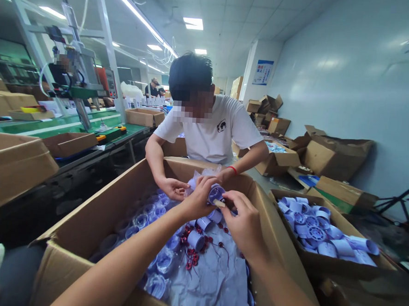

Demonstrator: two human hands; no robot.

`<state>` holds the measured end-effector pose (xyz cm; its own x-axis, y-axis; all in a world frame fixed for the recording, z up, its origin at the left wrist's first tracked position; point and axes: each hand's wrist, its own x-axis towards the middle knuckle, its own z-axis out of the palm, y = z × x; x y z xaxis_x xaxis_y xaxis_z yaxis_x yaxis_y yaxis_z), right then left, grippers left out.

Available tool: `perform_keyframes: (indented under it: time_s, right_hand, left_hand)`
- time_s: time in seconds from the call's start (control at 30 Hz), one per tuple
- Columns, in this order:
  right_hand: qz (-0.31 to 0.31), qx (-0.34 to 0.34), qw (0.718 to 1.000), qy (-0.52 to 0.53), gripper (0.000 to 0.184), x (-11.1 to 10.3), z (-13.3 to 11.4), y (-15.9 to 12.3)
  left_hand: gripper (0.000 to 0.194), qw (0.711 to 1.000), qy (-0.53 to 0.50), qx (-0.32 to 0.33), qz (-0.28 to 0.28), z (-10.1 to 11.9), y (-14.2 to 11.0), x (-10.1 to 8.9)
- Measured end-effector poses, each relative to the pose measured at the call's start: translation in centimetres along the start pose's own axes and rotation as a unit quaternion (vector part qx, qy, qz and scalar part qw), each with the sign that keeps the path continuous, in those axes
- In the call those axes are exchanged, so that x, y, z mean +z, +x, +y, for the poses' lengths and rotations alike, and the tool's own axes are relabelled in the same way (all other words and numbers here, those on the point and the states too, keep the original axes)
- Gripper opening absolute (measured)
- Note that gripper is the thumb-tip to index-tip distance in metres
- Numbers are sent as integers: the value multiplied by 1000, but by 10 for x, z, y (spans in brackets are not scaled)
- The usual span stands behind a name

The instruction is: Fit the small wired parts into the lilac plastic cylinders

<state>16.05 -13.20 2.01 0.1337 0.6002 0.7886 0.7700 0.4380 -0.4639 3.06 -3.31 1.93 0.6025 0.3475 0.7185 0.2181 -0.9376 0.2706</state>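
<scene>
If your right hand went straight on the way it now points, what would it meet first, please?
The right hand would probably first meet the purple cup held in the left hand, though depth here is unclear.

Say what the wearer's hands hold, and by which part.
Left hand: a lavender cup, by its outer wall. Right hand: apparently a pale strip, by the end outside the cup.

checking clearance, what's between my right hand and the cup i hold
In the head view, a pale strip, pinched in your right hand, reaches the cup.
</scene>
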Motion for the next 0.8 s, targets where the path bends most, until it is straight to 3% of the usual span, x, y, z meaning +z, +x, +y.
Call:
perform_keyframes:
  time_s: [0.13, 0.27, 0.63, 0.8]
  right_hand:
    - [27, -34, 997, -61, 19, 1, 1, -2]
    - [6, -36, 997, -64, 22, 3, 2, -3]
    - [-39, 0, 997, 63, 28, 2, 7, 2]
    - [-8, 64, 993, 95, 11, 1, 1, 2]
  left_hand:
    - [44, 1000, -5, 9, 9, 7, 1, 2]
    - [35, 1000, 16, 7, 17, 13, 1, 3]
    - [38, 998, 39, 28, 45, 9, -1, 5]
    - [36, 998, 20, 41, 49, 12, 0, 4]
